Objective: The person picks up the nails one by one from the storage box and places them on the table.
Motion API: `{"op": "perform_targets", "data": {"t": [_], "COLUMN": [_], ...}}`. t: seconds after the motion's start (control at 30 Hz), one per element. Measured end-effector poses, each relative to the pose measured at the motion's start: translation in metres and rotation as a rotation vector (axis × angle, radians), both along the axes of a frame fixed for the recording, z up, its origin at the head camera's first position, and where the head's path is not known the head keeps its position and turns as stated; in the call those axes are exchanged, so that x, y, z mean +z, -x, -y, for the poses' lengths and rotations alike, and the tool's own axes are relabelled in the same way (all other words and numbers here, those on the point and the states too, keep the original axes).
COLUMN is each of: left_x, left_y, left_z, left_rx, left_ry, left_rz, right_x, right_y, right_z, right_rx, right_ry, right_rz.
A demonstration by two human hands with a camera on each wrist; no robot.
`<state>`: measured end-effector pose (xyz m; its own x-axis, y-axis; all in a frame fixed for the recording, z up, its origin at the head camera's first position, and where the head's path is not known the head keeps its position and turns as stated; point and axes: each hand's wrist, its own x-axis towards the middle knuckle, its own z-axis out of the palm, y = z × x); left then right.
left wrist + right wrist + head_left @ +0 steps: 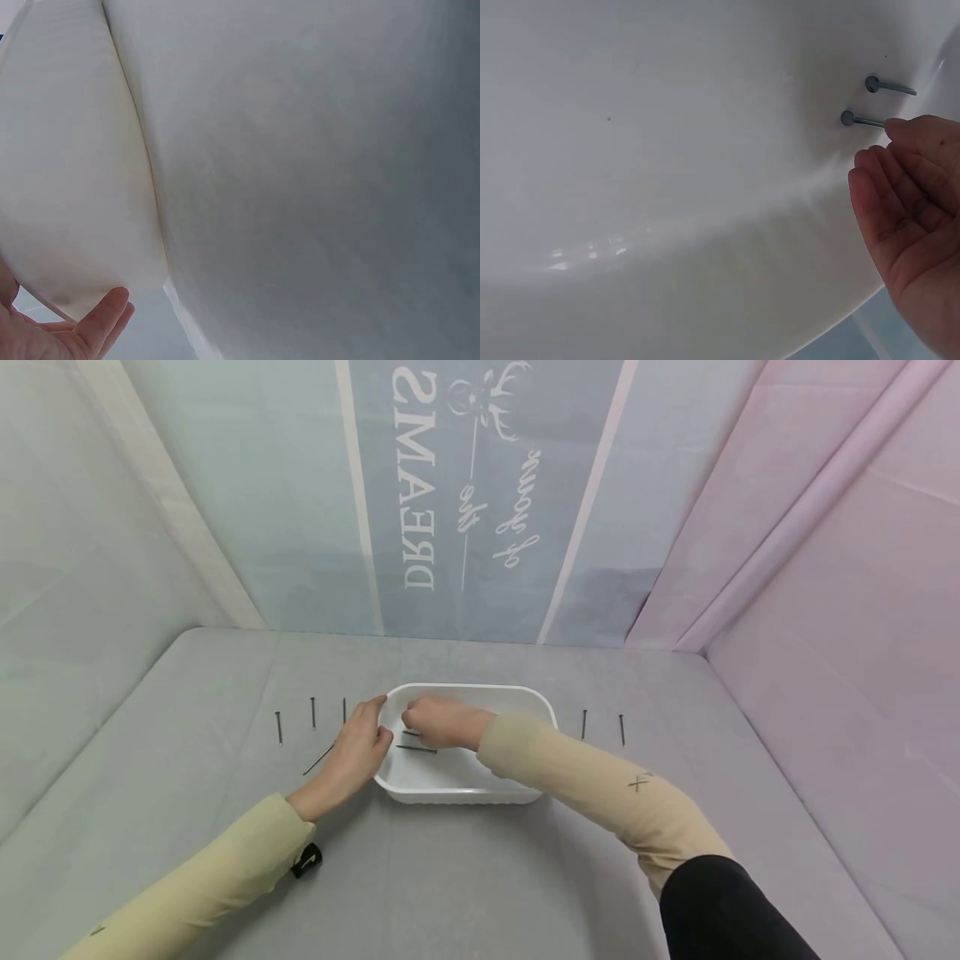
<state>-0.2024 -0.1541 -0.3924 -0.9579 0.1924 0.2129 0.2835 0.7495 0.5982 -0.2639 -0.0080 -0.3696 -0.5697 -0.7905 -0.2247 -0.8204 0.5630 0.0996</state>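
A white plastic tub (465, 796) stands on the grey surface, with two dark nails lying inside near its left end. My left hand (356, 752) holds the tub's left rim, its fingertips on the wall (75, 187) in the left wrist view. My right hand (448, 722) reaches down into the tub, fingers curled. In the right wrist view its thumb and fingertips pinch the end of one nail (866, 121). Just beside that one lies the other nail (892, 88), not touched by the hand.
Left of the tub are several nails, among them an upright-lying nail (279, 727) and a slanted nail (318, 760) by my left hand. On the right lie two more, one nail (584, 725) nearer the tub. A printed cloth backdrop (480, 527) rises behind.
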Motion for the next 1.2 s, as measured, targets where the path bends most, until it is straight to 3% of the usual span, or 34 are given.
{"op": "perform_targets", "data": {"t": [0.17,0.73,1.2], "left_x": [0.001,0.001,0.001], "left_y": [0.0,0.0,0.0], "left_z": [0.0,0.0,0.0], "left_rx": [-0.007,-0.012,-0.015], "left_ry": [-0.005,-0.009,-0.008], "left_rz": [-0.003,-0.006,0.005], "right_x": [-0.003,-0.011,0.004], "right_y": [0.0,0.001,0.0], "right_z": [0.001,0.006,-0.001], "right_rx": [0.013,-0.046,-0.156], "right_ry": [-0.011,0.002,-0.019], "right_rz": [-0.025,0.064,0.133]}}
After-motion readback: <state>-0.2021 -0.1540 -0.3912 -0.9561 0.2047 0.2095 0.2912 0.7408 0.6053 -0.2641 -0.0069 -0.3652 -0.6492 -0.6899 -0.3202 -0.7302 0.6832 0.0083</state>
